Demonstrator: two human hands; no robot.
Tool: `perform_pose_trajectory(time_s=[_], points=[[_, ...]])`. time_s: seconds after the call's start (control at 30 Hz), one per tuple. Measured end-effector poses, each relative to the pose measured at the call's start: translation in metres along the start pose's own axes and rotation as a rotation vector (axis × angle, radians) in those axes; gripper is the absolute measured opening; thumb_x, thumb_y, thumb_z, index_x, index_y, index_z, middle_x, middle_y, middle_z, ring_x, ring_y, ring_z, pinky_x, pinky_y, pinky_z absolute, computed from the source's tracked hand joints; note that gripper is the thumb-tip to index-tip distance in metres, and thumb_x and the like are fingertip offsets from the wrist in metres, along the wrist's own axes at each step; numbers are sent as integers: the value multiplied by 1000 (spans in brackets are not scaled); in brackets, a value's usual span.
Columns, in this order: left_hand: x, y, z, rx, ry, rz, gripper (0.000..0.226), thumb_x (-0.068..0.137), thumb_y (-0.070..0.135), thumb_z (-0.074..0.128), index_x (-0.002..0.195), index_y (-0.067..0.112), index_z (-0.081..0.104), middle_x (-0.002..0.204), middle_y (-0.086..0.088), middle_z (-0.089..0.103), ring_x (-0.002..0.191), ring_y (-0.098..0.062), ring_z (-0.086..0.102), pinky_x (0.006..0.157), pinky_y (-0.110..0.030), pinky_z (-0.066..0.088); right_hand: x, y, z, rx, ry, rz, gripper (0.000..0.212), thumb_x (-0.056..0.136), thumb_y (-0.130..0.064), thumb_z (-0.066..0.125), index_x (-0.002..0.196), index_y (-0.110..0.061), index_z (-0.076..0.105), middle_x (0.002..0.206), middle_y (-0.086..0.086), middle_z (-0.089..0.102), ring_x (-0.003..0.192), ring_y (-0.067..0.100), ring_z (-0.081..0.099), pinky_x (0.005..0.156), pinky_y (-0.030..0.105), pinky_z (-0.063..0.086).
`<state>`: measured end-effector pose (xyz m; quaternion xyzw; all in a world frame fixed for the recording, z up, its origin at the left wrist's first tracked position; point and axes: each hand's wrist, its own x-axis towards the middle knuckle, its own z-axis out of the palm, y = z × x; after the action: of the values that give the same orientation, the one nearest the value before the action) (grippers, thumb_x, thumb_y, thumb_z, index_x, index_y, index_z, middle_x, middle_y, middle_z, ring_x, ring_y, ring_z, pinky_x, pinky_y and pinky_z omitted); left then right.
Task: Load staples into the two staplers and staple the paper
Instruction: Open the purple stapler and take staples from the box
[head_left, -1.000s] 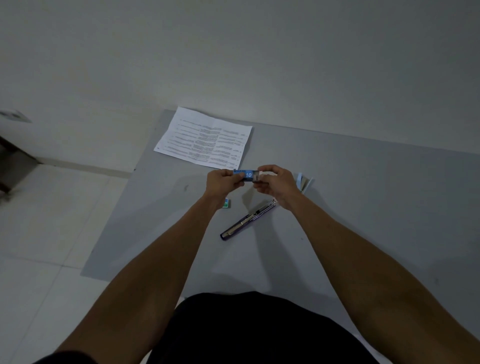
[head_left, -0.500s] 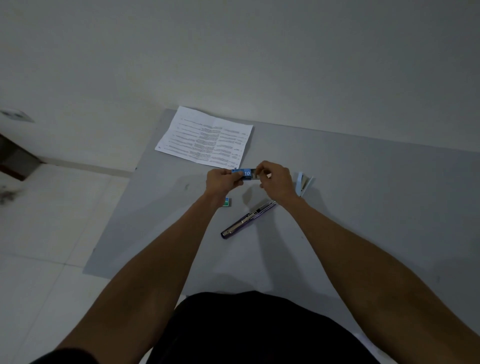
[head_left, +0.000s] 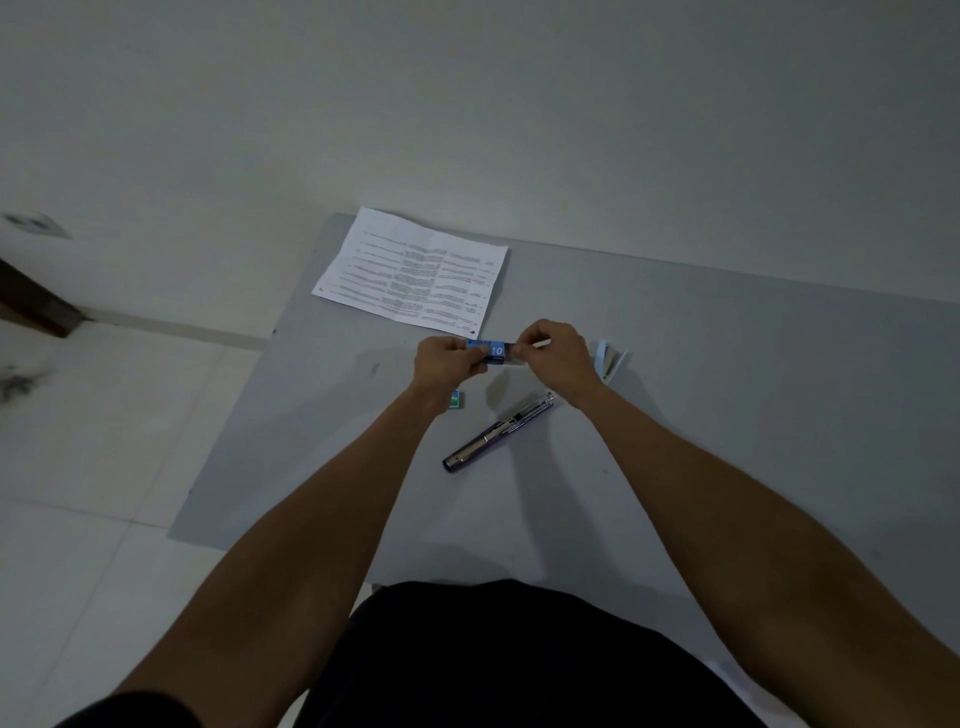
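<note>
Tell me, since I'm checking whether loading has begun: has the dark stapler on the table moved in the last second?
No. The dark stapler lies open in the same spot below the paper.

1. Flat grey matt table top (head_left: 727, 415), smooth.
2. White printed paper sheet (head_left: 410, 270), matt, with fold creases.
3. Long dark purple stapler (head_left: 496, 434) lying open, its shiny metal channel showing.
4. Small blue cardboard staple box (head_left: 493, 351), slightly glossy.
5. Pale glossy floor tiles (head_left: 104, 441).
</note>
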<state>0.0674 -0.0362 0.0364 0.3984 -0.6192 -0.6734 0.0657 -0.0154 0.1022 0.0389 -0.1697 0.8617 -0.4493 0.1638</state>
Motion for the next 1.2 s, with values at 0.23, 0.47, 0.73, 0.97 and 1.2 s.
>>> perform_pose_trajectory(time_s=[0.23,0.47,0.73,0.97,1.2], points=[[3,6,-10,-87,8,-15,20,79,1,74,68,3,57,74,-17,67,61,-20,67,70,-27,60,2,-10,-14,620,91,422,15,85,6,54,82,-9,55,74,17,64,59,25,65,54,29,56],[-4,8,-15,-199,-1,5,32,77,-4,74,75,9,45,83,-20,66,64,-25,70,67,-32,62,-12,-13,-1,867,-52,579,15,90,8,51,82,3,62,74,15,57,61,20,56,51,23,56],[-16,7,-20,-183,-1,-5,31,78,-2,74,92,6,48,92,-25,65,64,-24,69,59,-24,60,-16,-18,13,917,-133,527,5,85,6,65,83,2,62,84,16,65,71,20,63,64,21,59],[-17,-4,-35,-50,35,-15,30,78,2,75,93,5,50,88,-24,67,63,-23,69,71,-32,60,-22,-22,37,841,-167,545,9,82,7,68,79,1,62,82,17,66,65,20,63,60,21,59],[-15,-34,-54,18,157,-106,28,73,4,79,82,14,55,96,-25,67,73,-25,70,73,-39,61,-23,-22,59,637,-177,575,17,86,8,55,99,9,66,72,16,62,61,22,61,60,24,60]])
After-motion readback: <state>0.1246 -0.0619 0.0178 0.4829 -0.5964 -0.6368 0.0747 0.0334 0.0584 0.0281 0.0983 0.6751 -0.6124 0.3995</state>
